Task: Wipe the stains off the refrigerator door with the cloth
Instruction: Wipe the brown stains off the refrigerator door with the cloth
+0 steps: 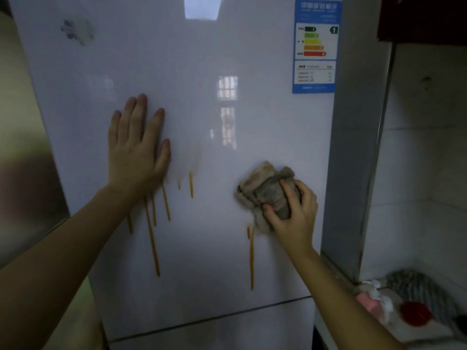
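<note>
Near the right edge of the refrigerator door (202, 59), the right hand (293, 218) has its fingers curled tight on the cloth (267, 188). The left hand (136, 152) presses flat on the door, fingers straight, over the yellow stains (152, 236).

On refrigerator door (202, 59): left hand (136, 152) flat left of centre, right hand (293, 213) gripping cloth (262, 188) right of centre, stains (152, 236) lower down, energy label (316, 46) top-right.

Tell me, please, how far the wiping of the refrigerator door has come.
Seemingly done: only a pale smear beside the left hand, which presses flat on the door. In hand: the right hand grips the cloth against the door, above one orange streak. Left: that streak and the orange drips below the left hand.
</note>
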`<state>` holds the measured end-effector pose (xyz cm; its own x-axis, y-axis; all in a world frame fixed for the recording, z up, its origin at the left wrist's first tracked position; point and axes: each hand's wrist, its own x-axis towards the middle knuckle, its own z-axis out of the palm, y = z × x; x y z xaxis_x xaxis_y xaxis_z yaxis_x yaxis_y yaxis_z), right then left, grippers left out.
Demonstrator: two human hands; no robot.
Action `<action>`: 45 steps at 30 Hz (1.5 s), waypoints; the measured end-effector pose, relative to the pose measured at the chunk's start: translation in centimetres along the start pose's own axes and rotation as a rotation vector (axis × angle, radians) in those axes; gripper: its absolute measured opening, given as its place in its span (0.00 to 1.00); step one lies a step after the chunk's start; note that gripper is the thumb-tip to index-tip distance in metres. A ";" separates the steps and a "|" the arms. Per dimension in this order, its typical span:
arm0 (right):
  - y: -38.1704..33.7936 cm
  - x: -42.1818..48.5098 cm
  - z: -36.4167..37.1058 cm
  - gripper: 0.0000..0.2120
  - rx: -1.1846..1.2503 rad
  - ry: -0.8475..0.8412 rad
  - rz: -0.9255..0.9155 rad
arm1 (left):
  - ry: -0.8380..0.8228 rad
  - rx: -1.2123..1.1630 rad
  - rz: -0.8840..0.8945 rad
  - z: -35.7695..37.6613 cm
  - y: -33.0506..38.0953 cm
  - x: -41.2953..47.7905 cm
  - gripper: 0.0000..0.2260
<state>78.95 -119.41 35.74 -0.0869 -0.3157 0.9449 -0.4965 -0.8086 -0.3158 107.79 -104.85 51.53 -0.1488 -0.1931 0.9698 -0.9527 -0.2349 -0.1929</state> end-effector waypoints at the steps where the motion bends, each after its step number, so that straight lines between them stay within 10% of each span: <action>1: 0.0 0.1 -0.1 0.31 0.016 0.035 0.077 | 0.000 0.000 0.001 0.0 -0.1 0.0 0.24; 7: -1.2 -0.2 1.0 0.30 0.155 0.341 0.516 | 0.011 -0.018 -0.006 0.0 0.1 -0.1 0.25; 19: -3.7 -1.7 2.9 0.30 0.141 0.440 0.700 | 0.027 -0.044 -0.004 0.2 0.1 -0.1 0.24; 24: -2.2 -3.9 2.5 0.27 0.050 0.244 0.415 | 0.047 -0.060 0.012 0.5 -0.2 -0.2 0.24; 30: 1.2 -2.3 -0.8 0.25 -0.224 -0.239 -0.449 | 0.051 -0.031 0.033 0.6 -0.7 -0.2 0.25; 45: 0.0 -0.8 -3.1 0.25 -0.358 -0.194 -0.406 | 0.038 -0.042 0.027 0.5 -0.7 -0.2 0.25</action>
<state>76.30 -117.62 35.29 0.3147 -0.1276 0.9406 -0.7217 -0.6758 0.1498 108.60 -105.08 51.36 -0.1835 -0.1627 0.9695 -0.9585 -0.1895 -0.2132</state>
